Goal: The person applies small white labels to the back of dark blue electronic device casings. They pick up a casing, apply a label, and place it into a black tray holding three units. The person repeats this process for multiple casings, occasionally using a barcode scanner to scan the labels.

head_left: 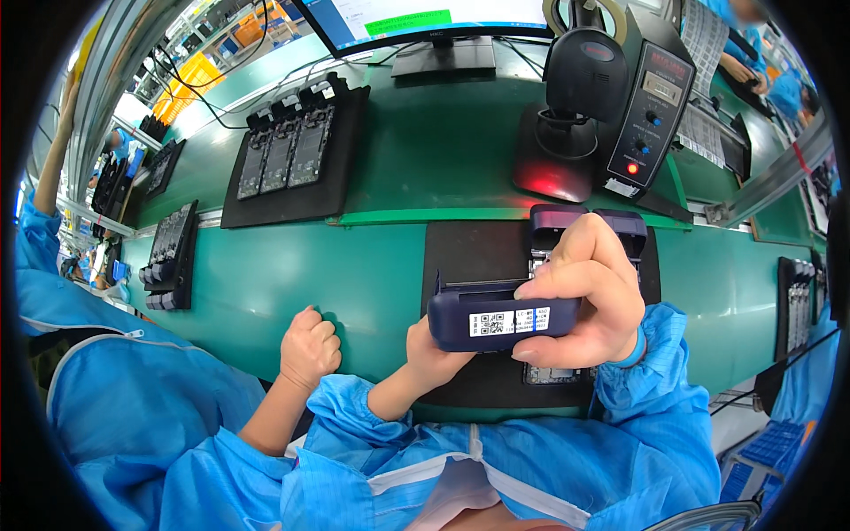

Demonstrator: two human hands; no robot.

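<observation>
At the far left, a co-worker in a blue jacket [124,380] sits beside me. Next along the green bench [381,274] is a group of dark units [170,248], followed by a black pad [252,211] bearing a row of open circuit boards [282,155] with black parts at their upper ends. Nearer to me, the co-worker's fist [310,345] is held over the bench, well apart from my work.

My left hand [431,356] touches the left end of the dark blue housing [452,320]; its fingertips are hidden behind the part, so I cannot tell how tightly that grip is closed. The housing is raised in front of me, above a black mat [452,252], with its white label [509,321] facing my view. Above it, at the rear of the bench, stands a monitor [496,13].

My right hand [602,296] grips the right end of the housing, digits closed on its upper and lower edges. Behind this hand, two dark caps [624,226] sit side by side on the mat. Beyond them stands a black scanner [584,75], its base glowing red; just to its right is a control box [651,115] with blue knobs and a lit red lamp. Near the right rim lie further dark units [794,305].
</observation>
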